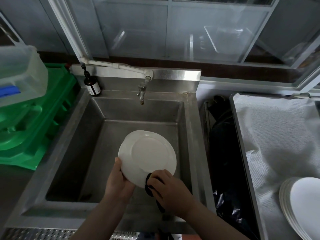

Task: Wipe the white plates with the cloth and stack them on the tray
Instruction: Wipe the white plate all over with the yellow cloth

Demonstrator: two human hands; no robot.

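Head view shows a white plate [147,156] tilted over the steel sink [57,153], its underside facing up. Left hand [119,182] grips its near-left rim, thumb curled over the edge, fingers hidden beneath. Right hand [166,189] presses a dark cloth [149,186] bunched under its curled fingers against the near rim. Glazed and probably wet, the plate looks stiff, slippery and breakable, best held at opposite rim points. Stacked white plates [301,205] lie well right of the fingers.

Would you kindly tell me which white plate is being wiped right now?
The plate over the sink, held by both hands; the other plates sit stacked at the lower right.
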